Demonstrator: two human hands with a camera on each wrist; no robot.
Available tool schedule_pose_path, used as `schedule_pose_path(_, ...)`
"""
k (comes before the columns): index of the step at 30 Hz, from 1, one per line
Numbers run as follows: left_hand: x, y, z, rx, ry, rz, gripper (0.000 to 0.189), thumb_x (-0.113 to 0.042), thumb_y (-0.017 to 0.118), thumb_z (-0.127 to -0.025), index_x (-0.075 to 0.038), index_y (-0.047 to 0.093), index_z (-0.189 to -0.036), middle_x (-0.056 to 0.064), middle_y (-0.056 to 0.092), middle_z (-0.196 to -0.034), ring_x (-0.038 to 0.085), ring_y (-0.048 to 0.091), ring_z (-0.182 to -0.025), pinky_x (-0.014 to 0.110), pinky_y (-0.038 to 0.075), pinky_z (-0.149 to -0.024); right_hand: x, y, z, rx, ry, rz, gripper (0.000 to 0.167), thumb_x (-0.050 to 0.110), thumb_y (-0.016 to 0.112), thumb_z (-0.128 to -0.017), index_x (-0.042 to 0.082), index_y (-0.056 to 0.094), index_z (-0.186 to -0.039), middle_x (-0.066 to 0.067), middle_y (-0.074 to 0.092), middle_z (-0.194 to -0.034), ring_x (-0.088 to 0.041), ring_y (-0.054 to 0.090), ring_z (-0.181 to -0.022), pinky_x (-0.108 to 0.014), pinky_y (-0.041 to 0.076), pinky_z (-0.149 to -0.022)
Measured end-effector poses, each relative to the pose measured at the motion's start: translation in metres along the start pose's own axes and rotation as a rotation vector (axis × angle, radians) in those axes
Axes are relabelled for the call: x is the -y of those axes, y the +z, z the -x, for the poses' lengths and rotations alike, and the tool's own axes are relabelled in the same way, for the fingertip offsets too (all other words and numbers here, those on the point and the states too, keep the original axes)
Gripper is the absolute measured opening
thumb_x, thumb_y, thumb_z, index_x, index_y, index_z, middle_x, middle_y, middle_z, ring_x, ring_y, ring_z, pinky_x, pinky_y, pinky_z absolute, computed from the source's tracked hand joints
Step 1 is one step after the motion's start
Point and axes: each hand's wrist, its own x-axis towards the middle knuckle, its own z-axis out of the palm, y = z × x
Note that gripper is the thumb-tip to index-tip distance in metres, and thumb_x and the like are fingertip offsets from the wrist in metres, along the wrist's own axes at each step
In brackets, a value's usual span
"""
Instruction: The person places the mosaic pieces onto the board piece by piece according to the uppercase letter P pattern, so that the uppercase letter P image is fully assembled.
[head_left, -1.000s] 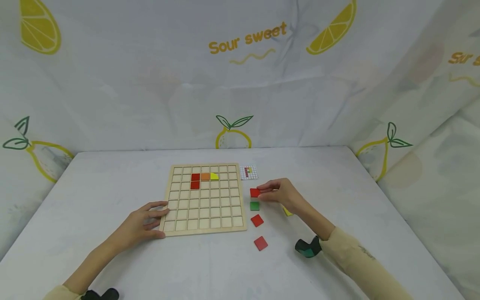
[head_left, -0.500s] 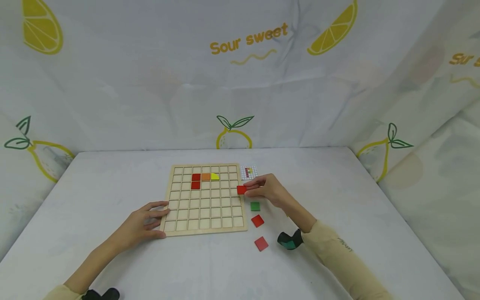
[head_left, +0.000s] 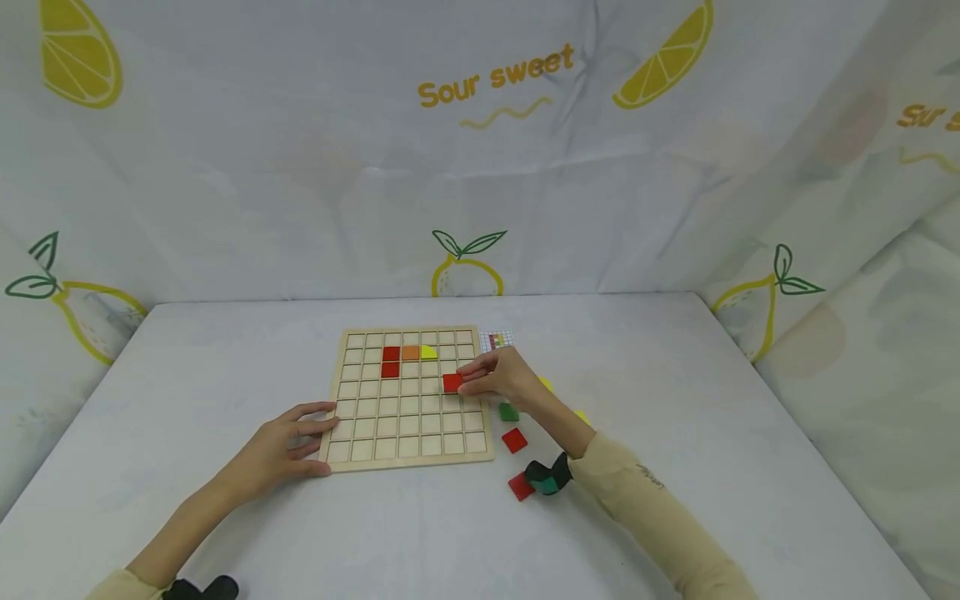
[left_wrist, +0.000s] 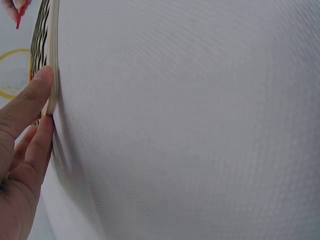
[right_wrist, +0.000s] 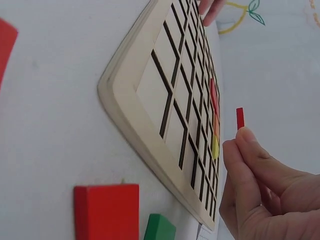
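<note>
A wooden grid board [head_left: 408,463] lies on the table. My left hand [head_left: 281,450] rests its spread fingers against the board's left edge, with the thumb near the front left corner; the left wrist view shows fingertips [left_wrist: 44,75] right at that edge. Between thumb and fingers, my right hand [head_left: 506,379] pinches a red square tile [head_left: 452,383] over the board's right part. The right wrist view shows this red tile [right_wrist: 240,117] raised above the board. Two dark red tiles [head_left: 391,370], an orange tile [head_left: 410,353] and a yellow piece [head_left: 428,353] sit in the board's cells.
A small printed pattern card [head_left: 496,340] lies by the board's back right corner. Right of the board are a green tile [head_left: 509,412], a red tile [head_left: 514,440] and another red tile [head_left: 521,486]. Yellow pieces [head_left: 582,416] are partly hidden behind the right forearm.
My right hand has carried the red tile leftward from beside the board to over its right columns. My left hand has stayed at the board's edge.
</note>
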Motion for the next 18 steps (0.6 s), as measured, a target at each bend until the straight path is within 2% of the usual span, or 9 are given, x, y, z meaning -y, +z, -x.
schedule_pose_path(5, 0.001, 0.000, 0.000, -0.001, 0.005, 0.000, 0.063, -0.012, 0.082, -0.073, 0.015, 0.055, -0.124, 0.024, 0.038, -0.143, 0.044, 0.049, -0.121, 0.030, 0.055, -0.091, 0.003, 0.009, -0.005, 0.004, 0.008, 0.023, 0.023, -0.002, 0.077, -0.077, -0.004, 0.071, -0.100, -0.008, 0.070, -0.087, -0.013, 0.068, -0.075, -0.025, 0.061, -0.075)
schedule_pose_path(11, 0.001, 0.000, 0.000, -0.006, -0.002, -0.025, 0.064, -0.012, 0.082, -0.072, 0.015, 0.056, -0.123, 0.024, 0.038, -0.142, 0.044, 0.049, -0.121, 0.030, 0.055, -0.091, 0.005, 0.018, -0.011, 0.008, -0.023, 0.010, 0.023, -0.003, 0.078, -0.076, -0.005, 0.072, -0.098, -0.012, 0.072, -0.092, -0.014, 0.069, -0.079, -0.027, 0.061, -0.078)
schedule_pose_path(16, 0.000, 0.000, 0.000, -0.006, 0.000, -0.019, 0.064, -0.012, 0.082, -0.072, 0.016, 0.055, -0.123, 0.025, 0.038, -0.142, 0.044, 0.048, -0.121, 0.030, 0.055, -0.091, 0.007, 0.028, -0.014, 0.008, -0.059, 0.070, 0.022, -0.001, 0.079, -0.076, -0.003, 0.073, -0.096, -0.009, 0.072, -0.090, -0.010, 0.066, -0.077, -0.021, 0.060, -0.073)
schedule_pose_path(18, 0.000, 0.000, 0.000, -0.004, 0.001, -0.009, 0.063, -0.011, 0.082, -0.072, 0.016, 0.055, -0.123, 0.025, 0.037, -0.143, 0.045, 0.048, -0.121, 0.030, 0.055, -0.092, 0.008, 0.032, -0.015, 0.020, -0.064, 0.068, 0.021, -0.001, 0.078, -0.076, -0.004, 0.073, -0.096, -0.010, 0.072, -0.089, -0.011, 0.067, -0.076, -0.023, 0.061, -0.072)
